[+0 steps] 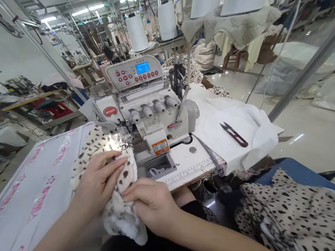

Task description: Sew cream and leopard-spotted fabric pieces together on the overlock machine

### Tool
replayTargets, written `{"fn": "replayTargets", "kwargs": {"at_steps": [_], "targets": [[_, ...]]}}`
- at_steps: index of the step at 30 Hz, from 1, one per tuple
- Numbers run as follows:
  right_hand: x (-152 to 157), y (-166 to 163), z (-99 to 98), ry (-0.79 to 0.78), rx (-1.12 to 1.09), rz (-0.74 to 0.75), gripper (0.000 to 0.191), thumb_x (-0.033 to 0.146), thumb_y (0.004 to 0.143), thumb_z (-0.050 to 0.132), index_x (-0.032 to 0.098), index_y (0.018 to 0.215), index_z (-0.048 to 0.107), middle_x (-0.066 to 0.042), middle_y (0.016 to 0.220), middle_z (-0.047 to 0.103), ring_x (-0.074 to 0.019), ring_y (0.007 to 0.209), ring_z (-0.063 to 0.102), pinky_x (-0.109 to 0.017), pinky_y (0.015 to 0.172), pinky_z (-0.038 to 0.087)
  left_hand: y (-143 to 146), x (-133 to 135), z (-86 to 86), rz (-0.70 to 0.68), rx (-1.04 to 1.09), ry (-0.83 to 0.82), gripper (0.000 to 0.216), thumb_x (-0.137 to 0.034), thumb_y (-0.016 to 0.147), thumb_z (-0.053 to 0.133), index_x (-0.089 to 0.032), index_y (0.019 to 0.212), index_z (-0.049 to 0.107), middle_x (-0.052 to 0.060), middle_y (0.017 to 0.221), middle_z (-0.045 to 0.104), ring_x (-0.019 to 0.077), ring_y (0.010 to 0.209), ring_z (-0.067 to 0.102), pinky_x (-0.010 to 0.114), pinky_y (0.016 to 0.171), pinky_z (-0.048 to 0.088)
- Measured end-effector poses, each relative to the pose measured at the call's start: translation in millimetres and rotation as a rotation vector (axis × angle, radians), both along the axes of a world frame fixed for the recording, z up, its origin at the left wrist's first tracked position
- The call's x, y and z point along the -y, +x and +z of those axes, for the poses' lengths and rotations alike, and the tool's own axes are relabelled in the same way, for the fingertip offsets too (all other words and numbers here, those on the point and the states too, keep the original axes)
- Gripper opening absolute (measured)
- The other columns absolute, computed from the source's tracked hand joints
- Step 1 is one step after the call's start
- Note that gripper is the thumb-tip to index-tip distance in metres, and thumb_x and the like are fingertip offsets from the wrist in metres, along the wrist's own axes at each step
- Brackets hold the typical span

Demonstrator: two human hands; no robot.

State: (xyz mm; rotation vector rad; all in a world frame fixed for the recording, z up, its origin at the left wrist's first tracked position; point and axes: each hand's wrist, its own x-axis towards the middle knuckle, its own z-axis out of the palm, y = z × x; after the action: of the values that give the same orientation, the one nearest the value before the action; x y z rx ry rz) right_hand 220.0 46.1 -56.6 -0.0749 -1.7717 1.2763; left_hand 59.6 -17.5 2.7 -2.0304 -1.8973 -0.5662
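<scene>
A cream fabric piece with dark spots [96, 144] lies in front of the presser foot of a white overlock sewing machine [147, 110]. My left hand [99, 178] rests flat on top of this fabric, fingers stretched toward the needle area. My right hand [150, 202] is closed, pinching the near edge of the same fabric just in front of the machine bed. The fabric's lower end hangs crumpled toward my lap.
Red-handled thread snips [234, 135] lie on a white cloth [248, 124] right of the machine. A stack of spotted fabric pieces [304, 219] sits at the right. Large thread cones [137, 32] stand behind the machine. A ruler strip [188, 172] edges the bed.
</scene>
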Motion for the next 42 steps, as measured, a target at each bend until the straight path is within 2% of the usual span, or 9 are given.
{"fn": "replayTargets", "kwargs": {"at_steps": [3,7,13,16,26,29,34,38,42], "targets": [[-6.6,6.4,8.2,0.054,-0.004,-0.022,0.025,0.002,0.068,0.042,0.015,0.073,0.063,-0.005,0.081,0.066,-0.0123,0.077,0.061,-0.022,0.073,0.051,-0.1,0.5,-1.4,-0.009,0.000,-0.048,0.028,-0.021,0.085,0.047,-0.022,0.111,0.057,0.008,0.116,0.049,0.0209,0.108,0.045,0.038,0.091,0.040],[-6.2,8.5,2.8,0.154,0.044,-0.051,0.026,0.001,0.068,0.041,0.015,0.076,0.062,-0.006,0.082,0.065,-0.0133,0.076,0.061,-0.023,0.069,0.051,-3.2,0.0,-7.5,0.006,0.042,-0.069,0.029,-0.021,0.085,0.046,-0.024,0.111,0.058,0.008,0.115,0.047,0.0201,0.108,0.046,0.037,0.091,0.041],[-2.2,4.3,-6.5,0.153,0.067,-0.068,0.027,0.001,0.069,0.042,0.015,0.076,0.063,-0.007,0.082,0.066,-0.0131,0.075,0.062,-0.022,0.068,0.051,-10.2,-0.2,-15.6,0.040,0.189,0.079,0.013,-0.019,0.081,0.052,-0.018,0.094,0.057,0.005,0.101,0.056,0.0158,0.097,0.053,0.030,0.087,0.044],[-3.8,1.6,-4.9,0.156,0.060,-0.066,0.027,0.000,0.068,0.042,0.014,0.076,0.064,-0.007,0.081,0.067,-0.0134,0.075,0.062,-0.023,0.069,0.052,-12.3,-2.2,-10.5,0.051,0.196,0.061,0.009,-0.021,0.082,0.051,-0.019,0.085,0.060,0.005,0.097,0.052,0.0160,0.095,0.052,0.030,0.082,0.045],[-17.3,-7.2,5.7,0.067,0.154,-0.047,0.027,0.000,0.068,0.042,0.015,0.074,0.064,-0.004,0.082,0.066,-0.0132,0.077,0.063,-0.024,0.072,0.051,-28.2,-20.4,7.9,0.080,0.255,-0.120,0.022,-0.034,0.085,0.046,-0.018,0.076,0.060,0.004,0.088,0.049,0.0147,0.082,0.051,0.027,0.072,0.043],[-21.6,-12.3,3.7,0.000,0.136,-0.049,0.030,-0.002,0.064,0.043,0.016,0.072,0.065,-0.003,0.079,0.066,-0.0126,0.074,0.063,-0.022,0.069,0.050,-32.3,-19.7,9.0,0.075,0.236,-0.127,0.023,-0.035,0.084,0.046,-0.020,0.078,0.062,0.004,0.088,0.050,0.0148,0.082,0.051,0.027,0.072,0.043],[-25.1,-15.4,0.8,-0.065,0.131,-0.010,0.031,-0.004,0.063,0.046,0.016,0.073,0.067,-0.002,0.078,0.066,-0.0122,0.073,0.062,-0.021,0.067,0.049,-20.6,-2.3,7.0,0.131,0.129,-0.049,0.027,-0.037,0.083,0.050,-0.019,0.101,0.058,0.006,0.105,0.052,0.0187,0.099,0.050,0.031,0.083,0.042],[-26.0,-13.0,10.4,-0.086,0.104,0.006,0.030,-0.005,0.063,0.048,0.015,0.072,0.067,-0.002,0.077,0.066,-0.0119,0.072,0.062,-0.020,0.067,0.049,-15.3,1.8,7.3,0.172,0.188,-0.108,0.028,-0.040,0.080,0.052,-0.020,0.100,0.056,0.005,0.110,0.053,0.0186,0.104,0.050,0.030,0.086,0.042],[-26.5,-12.6,14.2,-0.018,0.086,0.000,0.030,-0.004,0.064,0.046,0.016,0.073,0.067,-0.002,0.079,0.066,-0.0117,0.074,0.062,-0.021,0.069,0.050,-20.7,-5.7,12.9,0.162,0.203,-0.174,0.026,-0.037,0.078,0.054,-0.021,0.099,0.055,0.004,0.108,0.054,0.0178,0.100,0.053,0.030,0.086,0.043]]}}
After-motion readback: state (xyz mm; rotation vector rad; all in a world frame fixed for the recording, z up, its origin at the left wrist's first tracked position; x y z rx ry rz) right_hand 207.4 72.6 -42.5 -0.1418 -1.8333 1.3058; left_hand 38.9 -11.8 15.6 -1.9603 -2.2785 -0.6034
